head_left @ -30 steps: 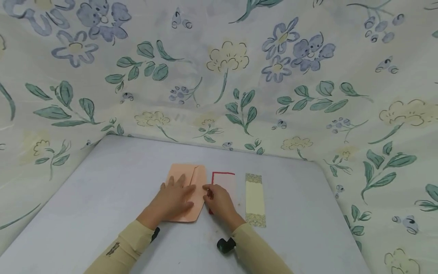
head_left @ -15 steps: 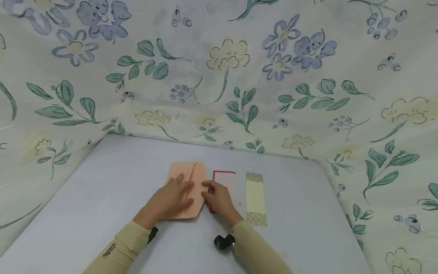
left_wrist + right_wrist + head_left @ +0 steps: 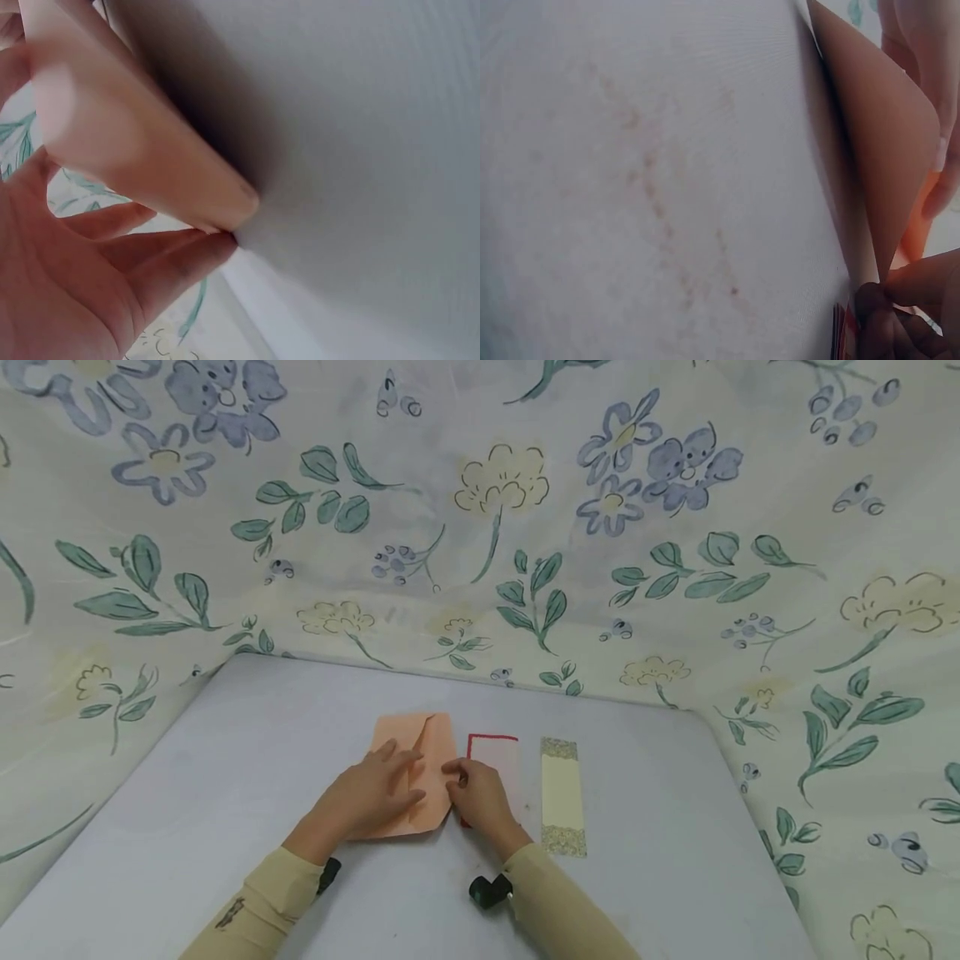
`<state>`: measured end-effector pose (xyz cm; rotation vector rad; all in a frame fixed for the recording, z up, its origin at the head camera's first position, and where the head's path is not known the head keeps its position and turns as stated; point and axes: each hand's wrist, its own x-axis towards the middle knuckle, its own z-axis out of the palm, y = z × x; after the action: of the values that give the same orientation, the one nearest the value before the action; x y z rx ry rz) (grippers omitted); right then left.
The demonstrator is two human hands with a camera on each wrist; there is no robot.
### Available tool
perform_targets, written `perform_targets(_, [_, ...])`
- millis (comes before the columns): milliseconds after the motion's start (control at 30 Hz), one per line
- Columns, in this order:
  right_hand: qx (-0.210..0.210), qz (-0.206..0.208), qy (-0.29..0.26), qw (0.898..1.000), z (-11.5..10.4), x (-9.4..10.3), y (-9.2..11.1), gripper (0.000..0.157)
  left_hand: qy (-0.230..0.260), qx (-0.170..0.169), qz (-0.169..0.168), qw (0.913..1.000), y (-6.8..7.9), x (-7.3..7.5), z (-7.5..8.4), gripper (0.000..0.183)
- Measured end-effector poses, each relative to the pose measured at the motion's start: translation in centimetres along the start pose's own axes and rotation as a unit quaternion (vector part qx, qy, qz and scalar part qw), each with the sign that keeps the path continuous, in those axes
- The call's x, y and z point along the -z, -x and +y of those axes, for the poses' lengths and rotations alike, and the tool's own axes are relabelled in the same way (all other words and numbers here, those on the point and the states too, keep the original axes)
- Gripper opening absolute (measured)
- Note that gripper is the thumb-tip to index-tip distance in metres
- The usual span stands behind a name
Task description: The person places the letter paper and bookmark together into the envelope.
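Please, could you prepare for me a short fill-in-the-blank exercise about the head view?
1. The hand pinching the envelope is the ____ one.
2. The border colour of the pale card is ____.
3. This card lies ____ the envelope and the cream strip.
4. The strip has ____ speckled ends.

Missing words: right; red; between; two.

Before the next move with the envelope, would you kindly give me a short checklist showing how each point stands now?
1. Right hand pinching the peach envelope at its right edge: ok.
2. Left hand touching the envelope: ok.
3. Envelope paper lying flat throughout: not ok; the right wrist view shows a raised panel.
4. Cream strip with patterned ends clear of both hands: ok.
5. Red-edged paper fully visible: not ok; the right hand partly covers it.
6. Envelope contents: cannot tell.
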<state>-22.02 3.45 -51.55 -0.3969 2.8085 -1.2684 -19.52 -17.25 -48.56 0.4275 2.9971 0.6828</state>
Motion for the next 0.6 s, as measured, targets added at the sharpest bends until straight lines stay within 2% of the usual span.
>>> perform_targets(200, [-0.017, -0.008, 0.018, 1.000, -0.32, 0.10, -0.01, 0.020, 0.027, 0.013, -0.012, 0.9995, 0.18, 0.56, -0.15, 0.074])
perform_targets(433, [0.007, 0.000, 0.045, 0.999, -0.34, 0.08, 0.15, 0.018, 0.030, 0.015, -0.024, 0.9991, 0.35, 0.69, -0.58, 0.081])
perform_targets(600, [0.006, 0.001, 0.064, 0.998, -0.34, 0.14, 0.28, 0.017, 0.027, 0.004, -0.025, 0.9993, 0.27, 0.46, -0.80, 0.083])
